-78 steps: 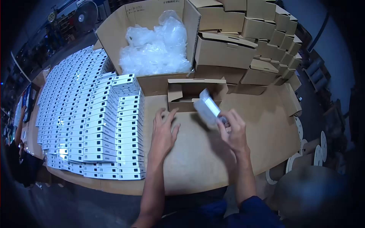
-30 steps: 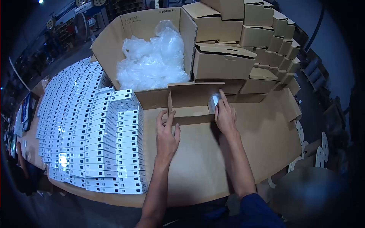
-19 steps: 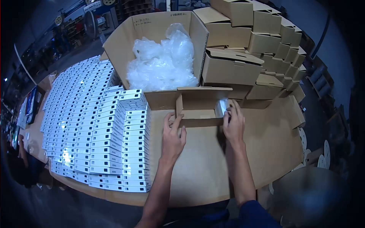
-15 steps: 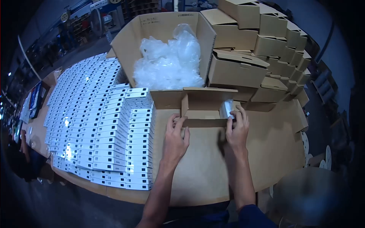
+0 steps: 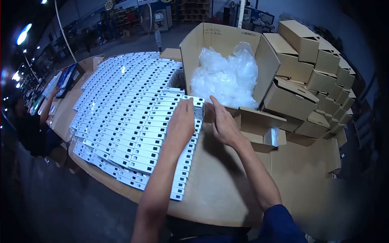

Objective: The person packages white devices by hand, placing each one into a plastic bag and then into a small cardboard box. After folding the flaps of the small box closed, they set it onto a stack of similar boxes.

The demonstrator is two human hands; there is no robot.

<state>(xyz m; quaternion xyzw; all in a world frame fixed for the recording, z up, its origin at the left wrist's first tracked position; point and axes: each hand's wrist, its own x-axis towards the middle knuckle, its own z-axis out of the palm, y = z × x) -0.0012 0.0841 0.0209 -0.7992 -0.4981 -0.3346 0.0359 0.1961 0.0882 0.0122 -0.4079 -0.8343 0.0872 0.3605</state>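
Observation:
My left hand [image 5: 181, 123] lies over the near right end of the rows of small white boxes [image 5: 121, 109], fingers stretched out close to the end box [image 5: 198, 106]. Whether its fingertips touch that box I cannot tell. Just right of the end box is my right hand [image 5: 227, 126], fingers extended, with a gap between it and the box; it holds nothing. To the right of this hand stands an open cardboard box [image 5: 261, 117] with a small shiny white pack [image 5: 274, 137] at its right end. Part of the cardboard box is hidden behind my right hand.
A large carton [image 5: 194, 44] filled with clear plastic bags [image 5: 225, 75] stands behind. Folded brown boxes [image 5: 291, 95] are stacked at the right. At the far left, another person's arm [image 5: 48, 105] reaches over the cardboard-covered table [image 5: 210, 182].
Both hands have left the open cardboard box and moved left to the white boxes. The view has turned left, so everything sits further right. The shiny pack stays in the box.

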